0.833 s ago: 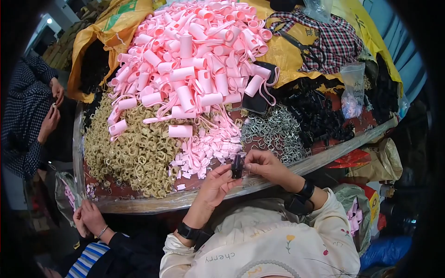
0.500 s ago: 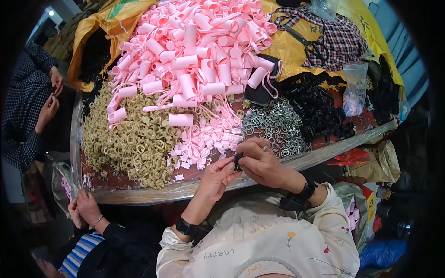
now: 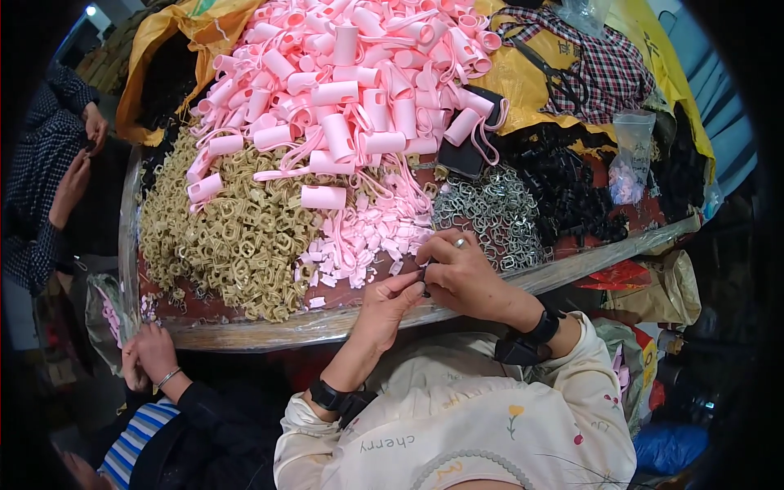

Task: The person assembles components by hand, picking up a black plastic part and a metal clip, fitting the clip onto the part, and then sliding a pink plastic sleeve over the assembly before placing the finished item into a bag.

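In front of my body, at the table's near edge, my left hand (image 3: 384, 312) and my right hand (image 3: 467, 282) meet fingertip to fingertip. Between them they pinch a small black piece (image 3: 421, 282); the fingers cover most of it, so its kind cannot be made out. A ring is on a finger of my right hand. Just beyond the hands lies a heap of small pink pieces (image 3: 371, 233). Silver metal rings (image 3: 490, 216) are piled to its right, and tan buckle-like pieces (image 3: 237, 253) to its left.
Pink tubes with straps (image 3: 335, 98) form a tall heap at the back. Black pieces (image 3: 559, 192), a clear plastic bag (image 3: 630, 159), scissors (image 3: 563, 82) and checked cloth (image 3: 616, 69) lie right. Another person's hands (image 3: 151, 359) are near the left table edge (image 3: 269, 336); another person sits beyond.
The black piece has become more covered by my fingers. My two hands stay together at nearly the same place, and the view has shifted slightly.
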A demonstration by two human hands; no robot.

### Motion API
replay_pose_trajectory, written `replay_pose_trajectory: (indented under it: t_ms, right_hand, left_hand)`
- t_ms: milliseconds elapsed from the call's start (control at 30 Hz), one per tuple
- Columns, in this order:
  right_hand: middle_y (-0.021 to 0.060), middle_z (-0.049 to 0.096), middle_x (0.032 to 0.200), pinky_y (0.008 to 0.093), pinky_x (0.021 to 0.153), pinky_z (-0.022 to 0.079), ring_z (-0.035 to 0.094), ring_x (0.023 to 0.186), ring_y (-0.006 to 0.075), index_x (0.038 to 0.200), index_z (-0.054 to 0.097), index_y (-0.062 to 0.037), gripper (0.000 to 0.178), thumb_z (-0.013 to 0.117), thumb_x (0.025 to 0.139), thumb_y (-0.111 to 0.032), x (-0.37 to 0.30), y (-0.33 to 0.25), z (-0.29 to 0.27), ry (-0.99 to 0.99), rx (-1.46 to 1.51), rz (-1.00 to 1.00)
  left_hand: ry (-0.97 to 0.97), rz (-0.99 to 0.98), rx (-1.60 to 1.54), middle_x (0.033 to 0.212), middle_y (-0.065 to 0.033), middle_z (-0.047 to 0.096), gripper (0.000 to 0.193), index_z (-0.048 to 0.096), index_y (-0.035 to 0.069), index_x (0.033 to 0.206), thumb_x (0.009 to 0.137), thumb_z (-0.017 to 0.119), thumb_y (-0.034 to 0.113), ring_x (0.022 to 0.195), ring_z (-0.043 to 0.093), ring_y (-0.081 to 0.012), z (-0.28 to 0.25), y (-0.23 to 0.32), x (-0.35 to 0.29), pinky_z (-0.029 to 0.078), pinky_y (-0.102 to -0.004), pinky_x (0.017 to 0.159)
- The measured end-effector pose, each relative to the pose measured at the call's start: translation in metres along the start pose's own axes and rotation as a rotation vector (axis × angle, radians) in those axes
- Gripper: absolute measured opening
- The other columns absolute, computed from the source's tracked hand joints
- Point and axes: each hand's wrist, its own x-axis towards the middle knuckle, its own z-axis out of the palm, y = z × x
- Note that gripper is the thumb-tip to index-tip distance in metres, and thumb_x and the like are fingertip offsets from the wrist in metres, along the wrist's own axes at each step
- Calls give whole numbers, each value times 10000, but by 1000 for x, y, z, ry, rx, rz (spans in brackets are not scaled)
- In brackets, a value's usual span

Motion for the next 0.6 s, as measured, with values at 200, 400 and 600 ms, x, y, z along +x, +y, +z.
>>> replay_pose_trajectory:
  t_ms: [200,400,600]
  right_hand:
    - [14,503,886,354,737,316,459,894,216,620,544,-72,68,600,586,-90,4,7,7,19,21,16]
    - [40,498,932,364,771,319,456,917,232,662,551,-73,93,608,592,-93,6,12,10,93,103,-35]
    - [94,483,1036,377,816,328,454,957,272,813,578,-89,249,651,576,-67,-2,16,5,190,206,-119]
  left_hand:
    - [27,-69,-51,939,-92,575,200,541,-29,993,803,517,31,819,566,-153,-7,0,5,489,-288,722]
    - [-57,-37,-166,920,-75,578,244,530,-19,1019,802,544,91,804,563,-135,-11,3,8,473,-252,715]
    - [-119,-25,-272,945,-97,566,237,501,-24,1034,840,485,111,831,563,-162,-14,5,5,470,-287,752]
